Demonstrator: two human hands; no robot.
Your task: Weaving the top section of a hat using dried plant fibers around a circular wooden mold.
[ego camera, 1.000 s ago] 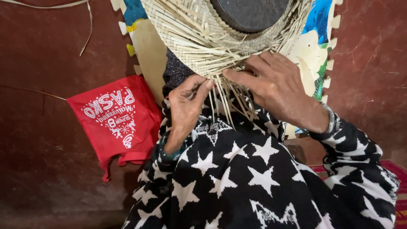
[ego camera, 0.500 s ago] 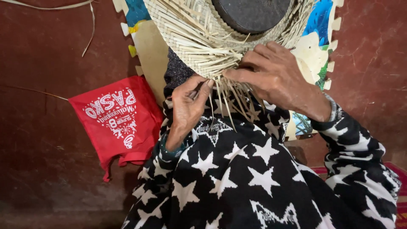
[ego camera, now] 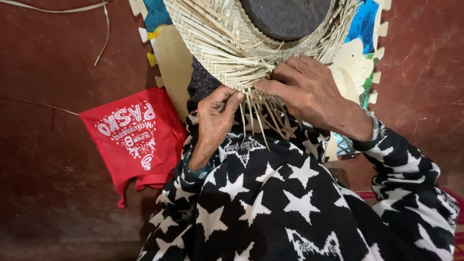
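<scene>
A: What's in the hands rn?

B: A woven straw hat [ego camera: 227, 43], unfinished. It's at top centre, brim edge toward the person, w/ loose strips [ego camera: 258, 113] hanging off the edge over the lap.

A: Left hand?

B: Left hand [ego camera: 215, 118] is just below the brim edge, thumb and forefinger pinched shut on one of the strips. Other fingers curled in.

A: And the right?

B: Right hand [ego camera: 302, 89] lies on the brim edge, fingers pressed flat on the weave, fingertips [ego camera: 263, 84] at the spot where the strips leave it. Thumb side is hidden, so can't tell whether it grips a strip or only presses down.

A: Hands close together?

B: Near, not touching. The strips fan out between them.

A: Anything on the hat?

B: A dark round block [ego camera: 285, 17] sits in the crown, partly cut off by the top edge.

A: What's underneath?

B: A foam mat [ego camera: 169, 53], puzzle-edged, tan w/ blue and yellow bits, under the hat. All on a dark red floor [ego camera: 48, 159].

A: Other stuff?

B: A red bag [ego camera: 133, 140] w/ white print, flat on the floor left of the left hand, touching the mat edge. A thin straw strand [ego camera: 58, 9] lies at top left, well apart from the hat. The person's sleeves [ego camera: 406, 164] and lap are black cloth w/ white stars.
</scene>
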